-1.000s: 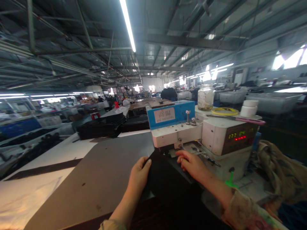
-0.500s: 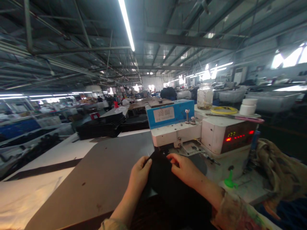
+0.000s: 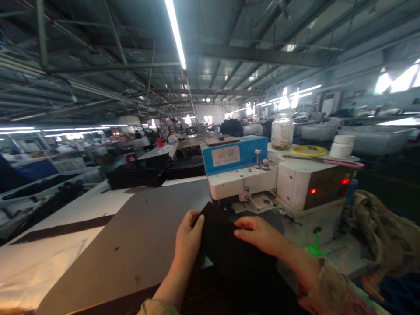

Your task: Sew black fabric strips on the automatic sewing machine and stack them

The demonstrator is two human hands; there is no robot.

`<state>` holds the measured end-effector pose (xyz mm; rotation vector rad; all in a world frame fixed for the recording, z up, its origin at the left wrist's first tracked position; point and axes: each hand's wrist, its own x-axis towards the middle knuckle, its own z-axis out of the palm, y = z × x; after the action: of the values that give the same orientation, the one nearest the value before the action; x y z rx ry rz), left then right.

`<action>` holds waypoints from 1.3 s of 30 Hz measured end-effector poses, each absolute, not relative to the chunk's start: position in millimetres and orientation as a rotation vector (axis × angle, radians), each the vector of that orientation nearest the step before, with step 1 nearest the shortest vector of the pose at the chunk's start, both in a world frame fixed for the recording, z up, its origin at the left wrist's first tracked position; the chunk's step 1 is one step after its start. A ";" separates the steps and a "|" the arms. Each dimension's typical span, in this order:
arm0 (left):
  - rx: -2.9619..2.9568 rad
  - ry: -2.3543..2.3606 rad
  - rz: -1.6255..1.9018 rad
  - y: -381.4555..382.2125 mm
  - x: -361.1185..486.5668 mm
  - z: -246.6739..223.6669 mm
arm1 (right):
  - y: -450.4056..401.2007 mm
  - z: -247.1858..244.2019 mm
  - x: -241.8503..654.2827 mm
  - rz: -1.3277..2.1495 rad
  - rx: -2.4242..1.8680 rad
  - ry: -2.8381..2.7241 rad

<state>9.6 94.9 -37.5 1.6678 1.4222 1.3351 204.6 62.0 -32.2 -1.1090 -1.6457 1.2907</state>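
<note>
We look down a long workshop hall, with a tube light [image 3: 176, 35] overhead and a grey panel [image 3: 131, 232] spread across the left of the worktable. In front of us, our left hand [image 3: 189, 234] pinches the left edge of the black piece [image 3: 226, 245] close to its far corner, thumb on top. Our right hand [image 3: 259, 234] is at the piece's right edge, thumb and fingers curled with a small gap between them; we cannot tell whether they grip it. The black piece slopes toward us and to the right, its near end lost in shadow.

Just beyond the far corner, the white machine [image 3: 243, 183] stands in the way, topped by a blue plate [image 3: 234, 153]. On its right part we find a glass jar [image 3: 282, 133], a yellow ring [image 3: 308, 151], a white bottle [image 3: 341, 147] and a pink-handled tool [image 3: 344, 163], above a display [image 3: 328, 187] with red lights. A green object [image 3: 316, 248] sits to the right of our right forearm, with a crumpled cloth [image 3: 377, 227] farther right. On the far left lie a black stack [image 3: 138, 171] and, nearer, a dark strip [image 3: 65, 228].
</note>
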 end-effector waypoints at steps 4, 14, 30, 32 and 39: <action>2.182 1.521 1.450 82.0 17.2 -30.5 | 62.6 -32.1 202.8 1.293 -1.094 -1.584; 2.318 1.253 1.013 74.8 29.0 -28.8 | 63.2 -32.1 198.7 1.077 -1.008 -1.806; 1.936 1.405 1.212 84.9 22.9 -32.6 | 60.4 -30.3 196.2 1.136 -0.963 -1.794; 2.014 1.373 1.160 82.7 24.0 -31.9 | 60.5 -29.1 196.8 1.145 -0.946 -1.787; 2.035 1.494 1.371 93.6 14.7 -37.9 | 60.1 -27.6 200.1 1.213 -0.944 -1.775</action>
<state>14.7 93.6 -37.9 2.0348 1.4939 1.3708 200.1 60.1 -27.6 -0.9443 -1.7748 1.2133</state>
